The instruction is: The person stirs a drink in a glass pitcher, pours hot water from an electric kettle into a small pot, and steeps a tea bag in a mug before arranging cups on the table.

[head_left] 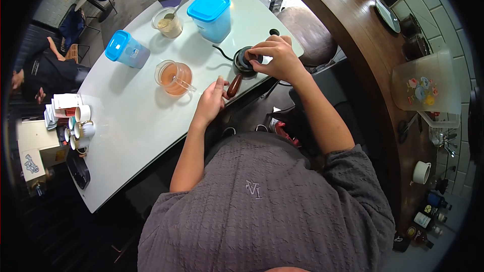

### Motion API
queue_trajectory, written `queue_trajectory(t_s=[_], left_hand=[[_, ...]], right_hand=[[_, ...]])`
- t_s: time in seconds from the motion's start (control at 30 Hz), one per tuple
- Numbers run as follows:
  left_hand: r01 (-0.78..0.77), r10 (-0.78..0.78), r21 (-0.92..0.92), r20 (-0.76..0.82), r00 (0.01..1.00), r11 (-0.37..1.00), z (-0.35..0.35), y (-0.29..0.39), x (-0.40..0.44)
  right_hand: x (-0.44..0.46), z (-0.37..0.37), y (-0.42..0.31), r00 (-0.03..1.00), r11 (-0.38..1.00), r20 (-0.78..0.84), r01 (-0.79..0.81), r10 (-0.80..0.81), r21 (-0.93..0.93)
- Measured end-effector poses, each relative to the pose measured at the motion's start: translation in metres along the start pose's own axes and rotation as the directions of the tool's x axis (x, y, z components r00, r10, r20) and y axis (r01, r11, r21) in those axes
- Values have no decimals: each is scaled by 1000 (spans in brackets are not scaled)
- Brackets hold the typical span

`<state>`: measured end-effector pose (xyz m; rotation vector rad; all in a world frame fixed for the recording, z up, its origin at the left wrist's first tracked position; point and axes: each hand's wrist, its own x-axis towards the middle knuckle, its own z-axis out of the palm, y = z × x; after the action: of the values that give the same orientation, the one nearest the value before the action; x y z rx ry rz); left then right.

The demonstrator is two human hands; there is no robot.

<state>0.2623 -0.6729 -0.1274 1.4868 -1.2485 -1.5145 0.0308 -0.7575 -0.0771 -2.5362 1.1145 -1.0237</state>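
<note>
The left hand is partly curled at a wooden handle, its fingers at or just beside the wood; whether it grips firmly cannot be told. The right hand is bent over a black device, thumb and fingers close together at its top; what lies between them is too hidden to tell. The device sits on the bench just ahead of both hands, with its handle close to the near edge.

If the right hand presses off-centre while the left holds loosely, the device could tip or slide toward that edge. Left of the left hand, an open jug of orange liquid stands with its own handle turned toward the wrist; an outward swing could knock it and spill. A thin black arm juts beyond the fingers and might snag during a reach.
</note>
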Motion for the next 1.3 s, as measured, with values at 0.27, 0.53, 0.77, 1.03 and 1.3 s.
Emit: queue_trajectory(t_s=[0.27,0.53,0.77,1.03,1.3], left_hand=[[-14,12,-79,-24,1000,997,-15,4,-16],[-9,8,-106,-12,1000,994,-26,6,-22],[-24,24,-115,-1,1000,993,-31,5,-23],[-35,39,-102,43,998,994,-35,7,-25],[-37,47,-106,94,994,994,-44,4,-31]], right_hand=[[1,7,-5,997,1000,69,-24,25,-6],[-3,12,-4,995,998,84,-58,57,8],[-6,15,-4,991,995,94,-99,100,-15],[-10,19,-7,983,986,85,-156,161,-57],[-20,15,-25,973,977,-157,-186,169,-104]])
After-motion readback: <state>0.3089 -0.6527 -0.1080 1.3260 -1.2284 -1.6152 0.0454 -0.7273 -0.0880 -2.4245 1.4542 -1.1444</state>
